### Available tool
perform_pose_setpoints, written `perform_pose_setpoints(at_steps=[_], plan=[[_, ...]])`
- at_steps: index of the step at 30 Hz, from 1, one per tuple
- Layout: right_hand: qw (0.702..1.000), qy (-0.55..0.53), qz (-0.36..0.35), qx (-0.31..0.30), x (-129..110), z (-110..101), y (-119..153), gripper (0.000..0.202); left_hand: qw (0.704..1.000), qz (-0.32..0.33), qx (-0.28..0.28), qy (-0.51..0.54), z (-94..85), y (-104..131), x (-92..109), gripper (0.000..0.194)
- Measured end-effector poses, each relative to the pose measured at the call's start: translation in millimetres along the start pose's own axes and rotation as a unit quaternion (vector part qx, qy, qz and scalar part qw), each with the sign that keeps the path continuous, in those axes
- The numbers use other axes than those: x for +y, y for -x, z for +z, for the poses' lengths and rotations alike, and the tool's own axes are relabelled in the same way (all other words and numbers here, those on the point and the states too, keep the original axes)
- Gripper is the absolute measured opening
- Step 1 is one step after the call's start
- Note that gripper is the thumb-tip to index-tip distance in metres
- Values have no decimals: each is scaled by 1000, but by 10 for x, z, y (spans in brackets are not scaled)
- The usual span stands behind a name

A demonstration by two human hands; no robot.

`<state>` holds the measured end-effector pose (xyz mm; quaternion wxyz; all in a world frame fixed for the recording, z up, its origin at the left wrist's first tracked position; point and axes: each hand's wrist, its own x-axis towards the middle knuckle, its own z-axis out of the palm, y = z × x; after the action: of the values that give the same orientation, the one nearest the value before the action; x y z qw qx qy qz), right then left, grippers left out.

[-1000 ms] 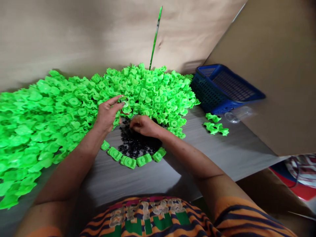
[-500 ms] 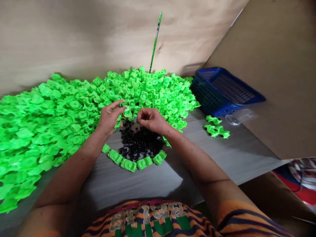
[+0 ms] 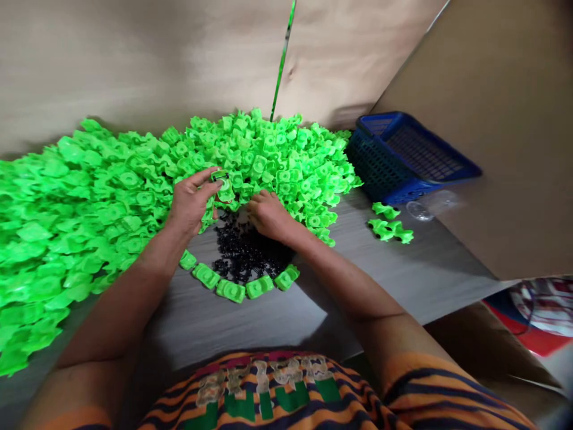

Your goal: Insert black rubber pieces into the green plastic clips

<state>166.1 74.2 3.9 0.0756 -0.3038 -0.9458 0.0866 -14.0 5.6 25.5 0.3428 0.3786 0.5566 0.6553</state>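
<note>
My left hand [image 3: 190, 200] grips a green plastic car body [image 3: 225, 190] between thumb and fingers, its underside facing me with a black part across one end. My right hand [image 3: 268, 214] is at the upper right edge of a pile of small black parts [image 3: 246, 254], its fingers curled down and their tips hidden, so any held piece cannot be seen. Below the black pile, several green car bodies [image 3: 230, 291] lie in a curved row. A big heap of green car bodies [image 3: 129, 179] spreads behind and left of both hands.
A blue plastic basket [image 3: 403, 158] stands at the back right against a brown panel [image 3: 505, 137]. Before it lie a clear plastic cup [image 3: 419, 210] and a few green pieces [image 3: 390, 230] on the grey table [image 3: 358, 257]. A thin green strip [image 3: 283, 60] rises along the back wall.
My right hand has lowered from beside the held car to the black parts, its fingers now pointing down. My left hand still holds the car body. The view has shifted slightly.
</note>
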Motion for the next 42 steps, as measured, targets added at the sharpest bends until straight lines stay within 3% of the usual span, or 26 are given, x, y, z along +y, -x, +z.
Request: perform_pose_setpoints(at_steps=[2, 5, 12, 15, 18, 22, 25, 36, 42], plan=[[996, 69, -4, -62, -86, -16, 19, 30, 1000, 4, -7, -3, -1, -1, -11, 39], [989, 101, -10, -107, -166, -10, 33, 33, 1000, 10, -13, -8, -3, -6, -39, 37], [990, 91, -12, -111, -183, 56, 6, 35, 1000, -2, -8, -12, 30, 15, -44, 36], [996, 47, -2, -80, -110, -41, 24, 28, 1000, -7, 2, -4, 47, 27, -20, 37], [998, -56, -15, 7, -22, -181, 62, 18, 1000, -8, 1, 0, 47, 30, -8, 37], [976, -169, -60, 125, -20, -264, 111, 14, 999, -25, -30, 3, 49, 52, -16, 37], [968, -175, -68, 166, -87, -235, 129, 15, 998, -41, -56, 0, 64, 90, -23, 39], [982, -83, -49, 160, -163, -202, 148, 17, 993, -40, -110, -13, 75, 139, -10, 51], [987, -35, -31, 151, -219, -227, 180, 17, 987, -39, -156, -17, 55, 148, -1, 67]])
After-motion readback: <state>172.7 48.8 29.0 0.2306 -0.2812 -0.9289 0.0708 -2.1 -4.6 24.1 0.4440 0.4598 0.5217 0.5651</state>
